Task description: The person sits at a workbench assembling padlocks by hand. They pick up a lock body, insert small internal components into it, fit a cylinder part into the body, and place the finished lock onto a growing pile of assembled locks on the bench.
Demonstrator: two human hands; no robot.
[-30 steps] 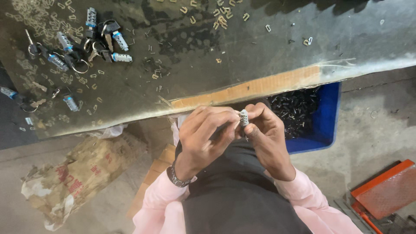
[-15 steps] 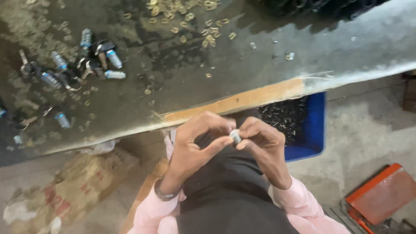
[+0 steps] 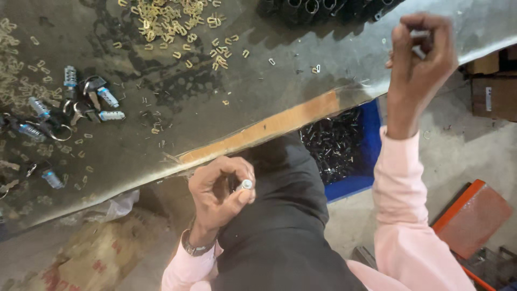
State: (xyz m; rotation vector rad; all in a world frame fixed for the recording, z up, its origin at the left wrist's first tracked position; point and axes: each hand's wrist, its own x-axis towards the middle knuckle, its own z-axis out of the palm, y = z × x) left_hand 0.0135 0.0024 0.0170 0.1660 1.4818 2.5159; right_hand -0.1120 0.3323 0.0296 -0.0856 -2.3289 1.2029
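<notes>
My left hand (image 3: 218,189) is low, just under the workbench edge, with its fingertips pinched on a small silver lock cylinder (image 3: 245,185). My right hand (image 3: 419,51) is raised to the far right, over the bench's edge, fingers curled shut; a small pale piece shows at the fingertips but I cannot make out what it is. On the dark metal workbench (image 3: 301,70) lie more lock cylinders with keys (image 3: 89,102) at the left and a scatter of small brass clips (image 3: 172,19) at the top.
A blue bin (image 3: 371,151) of dark metal parts sits on the floor under the bench. An orange tray (image 3: 471,218) lies on the floor at right, cardboard boxes (image 3: 493,81) beyond it. Crumpled bags (image 3: 86,253) lie at lower left. Black tubes (image 3: 323,8) rest at the bench's far edge.
The two hands were together at my lap on the cylinder. Now the right hand has lifted up and away to the right; the left alone keeps the cylinder.
</notes>
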